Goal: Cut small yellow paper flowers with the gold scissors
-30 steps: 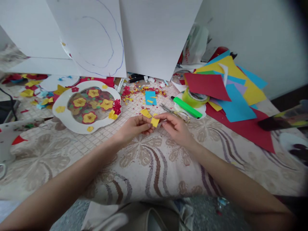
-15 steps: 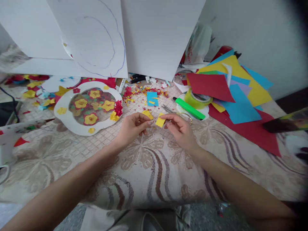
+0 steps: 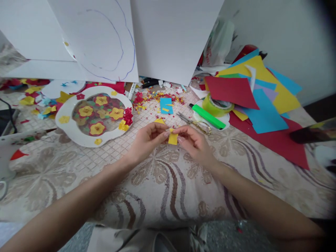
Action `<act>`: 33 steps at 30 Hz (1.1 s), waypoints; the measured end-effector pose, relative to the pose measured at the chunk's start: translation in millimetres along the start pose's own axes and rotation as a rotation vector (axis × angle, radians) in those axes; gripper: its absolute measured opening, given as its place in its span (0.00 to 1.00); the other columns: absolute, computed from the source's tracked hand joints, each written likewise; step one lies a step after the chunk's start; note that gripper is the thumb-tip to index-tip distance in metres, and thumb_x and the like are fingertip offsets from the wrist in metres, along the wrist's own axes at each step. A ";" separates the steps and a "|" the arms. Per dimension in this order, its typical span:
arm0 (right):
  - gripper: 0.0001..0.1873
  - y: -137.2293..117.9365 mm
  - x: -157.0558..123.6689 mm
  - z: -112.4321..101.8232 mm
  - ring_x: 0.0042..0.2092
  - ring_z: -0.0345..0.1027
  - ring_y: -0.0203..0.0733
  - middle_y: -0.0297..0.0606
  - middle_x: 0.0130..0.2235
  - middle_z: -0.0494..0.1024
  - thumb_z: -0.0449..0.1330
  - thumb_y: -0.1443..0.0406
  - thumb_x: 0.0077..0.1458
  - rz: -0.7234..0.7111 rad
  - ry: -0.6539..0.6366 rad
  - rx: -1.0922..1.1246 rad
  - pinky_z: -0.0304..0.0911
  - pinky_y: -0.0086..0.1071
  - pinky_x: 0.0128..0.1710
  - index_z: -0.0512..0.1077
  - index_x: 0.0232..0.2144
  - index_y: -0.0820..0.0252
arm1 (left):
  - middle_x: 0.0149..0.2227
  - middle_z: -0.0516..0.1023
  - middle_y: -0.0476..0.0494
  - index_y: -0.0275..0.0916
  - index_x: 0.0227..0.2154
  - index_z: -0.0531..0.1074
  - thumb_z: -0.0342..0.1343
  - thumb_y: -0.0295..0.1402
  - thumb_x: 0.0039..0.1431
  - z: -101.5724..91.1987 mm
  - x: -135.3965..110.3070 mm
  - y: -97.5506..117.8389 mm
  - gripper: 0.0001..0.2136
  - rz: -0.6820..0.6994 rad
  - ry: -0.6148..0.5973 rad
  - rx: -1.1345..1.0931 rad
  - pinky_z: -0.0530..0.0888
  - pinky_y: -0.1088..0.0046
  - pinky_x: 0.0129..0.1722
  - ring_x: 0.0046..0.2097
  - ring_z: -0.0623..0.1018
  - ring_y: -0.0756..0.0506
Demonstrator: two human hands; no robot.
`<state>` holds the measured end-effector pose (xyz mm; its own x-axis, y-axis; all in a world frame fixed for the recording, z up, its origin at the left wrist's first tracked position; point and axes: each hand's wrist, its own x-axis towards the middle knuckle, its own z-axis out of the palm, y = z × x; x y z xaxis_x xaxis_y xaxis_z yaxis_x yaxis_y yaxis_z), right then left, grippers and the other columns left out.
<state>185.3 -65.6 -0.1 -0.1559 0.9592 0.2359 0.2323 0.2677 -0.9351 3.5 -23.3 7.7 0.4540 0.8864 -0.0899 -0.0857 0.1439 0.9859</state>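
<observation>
Grips (image 3: 148,140) (image 3: 196,142) pinch yellow paper (image 3: 173,140), lower edge clear.

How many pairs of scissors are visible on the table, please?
1: the scissors lie beyond the right hand, beside the bright green tool. More could be hidden under the coloured papers.

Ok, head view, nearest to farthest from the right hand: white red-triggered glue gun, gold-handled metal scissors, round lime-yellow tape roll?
1. Gold-handled scissors, just beyond the right hand.
2. Lime-yellow tape roll, farther back and right.
3. White glue gun, far left edge.

Head-worn view, forward and down
</observation>
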 end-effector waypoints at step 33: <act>0.18 0.3 6.0 -2.4 0.34 0.65 0.34 0.29 0.31 0.69 0.57 0.69 0.55 0.211 -0.164 0.219 0.61 0.30 0.36 0.61 0.48 0.56 | 0.23 0.71 0.51 0.34 0.29 0.67 0.59 0.38 0.54 1.4 1.2 -3.8 0.12 -0.092 -0.039 0.125 0.66 0.80 0.24 0.23 0.69 0.55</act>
<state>186.7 -59.5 1.6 -0.2823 0.9593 0.0024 0.0672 0.0223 -0.9975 5.6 -23.4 4.1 0.4889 0.8542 -0.1772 0.0677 0.1654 0.9839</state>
